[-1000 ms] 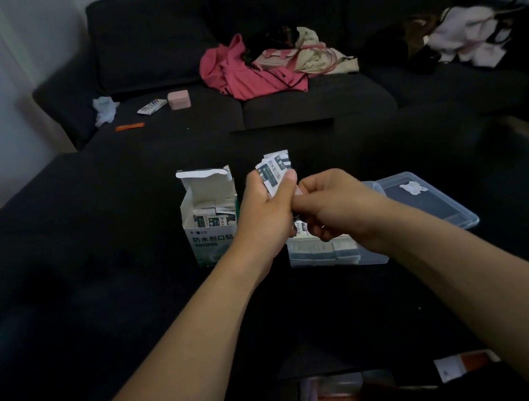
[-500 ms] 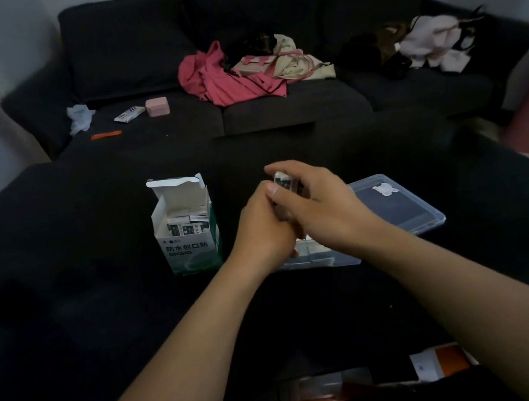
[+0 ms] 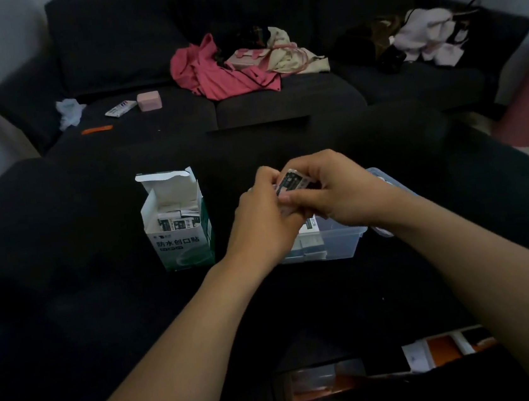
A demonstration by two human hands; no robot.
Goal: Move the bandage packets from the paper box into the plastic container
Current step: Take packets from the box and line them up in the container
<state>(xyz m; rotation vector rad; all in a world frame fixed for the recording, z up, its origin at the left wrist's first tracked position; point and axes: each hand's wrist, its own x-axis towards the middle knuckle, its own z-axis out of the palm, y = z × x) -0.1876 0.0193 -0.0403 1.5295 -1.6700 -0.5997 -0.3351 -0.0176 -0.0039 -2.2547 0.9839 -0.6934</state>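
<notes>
Gripping a small stack of bandage packets (image 3: 292, 182) between them, both hands meet above the near left part of the plastic container (image 3: 340, 241). The left hand (image 3: 263, 220) curls its fingers around the stack's left side, while the right hand (image 3: 334, 192) pinches it from above and the right, thumb below. The clear container sits on the dark surface (image 3: 72, 321) with more packets lying in its left end. Its lid (image 3: 386, 183) peeks out on the far right behind the right wrist. To the left stands the paper box (image 3: 180, 239), upright, flap open, with more packets standing inside. On the far sofa (image 3: 279, 106) lie a pink garment (image 3: 209, 74), a pink block (image 3: 148, 100) and an orange pen (image 3: 97, 129).
</notes>
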